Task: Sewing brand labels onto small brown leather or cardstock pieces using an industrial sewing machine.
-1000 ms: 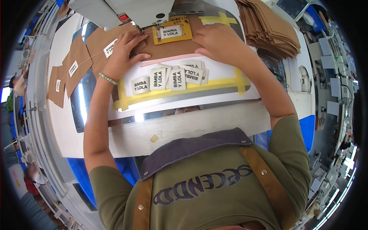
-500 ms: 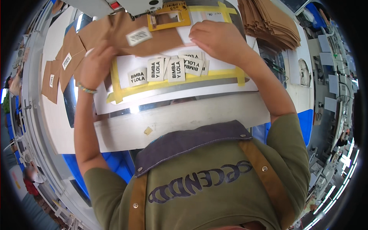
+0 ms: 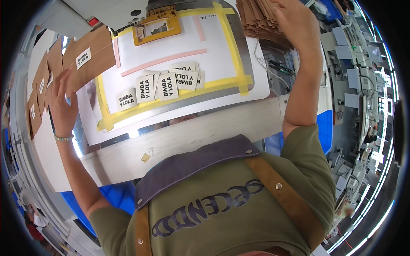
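Note:
My left hand (image 3: 64,104) is at the left, its fingers stretched out with the tips on the lower corner of a flat brown piece (image 3: 96,49). That piece carries a white label (image 3: 83,58) with dark print and overlaps other labelled brown pieces (image 3: 40,72). At the upper right my right hand (image 3: 299,25) reaches over a pile of brown pieces (image 3: 258,19); its fingers look apart, though the frame's top edge cuts some off. Between the hands, several loose white labels (image 3: 167,86) lie overlapping on a white sheet (image 3: 128,50) edged with yellow tape.
A sewing machine head (image 3: 100,13) hangs over the far left, beside a yellow clamp frame (image 3: 175,29) with a rectangular opening. Pink strips (image 3: 164,62) mark the sheet. A small beige scrap (image 3: 145,158) lies on the near table edge, and a pale cable (image 3: 260,55) runs right.
The brown piece has moved left, off the sheet and from under the yellow frame, with my left hand. My right hand has gone right to the pile. The view has shifted.

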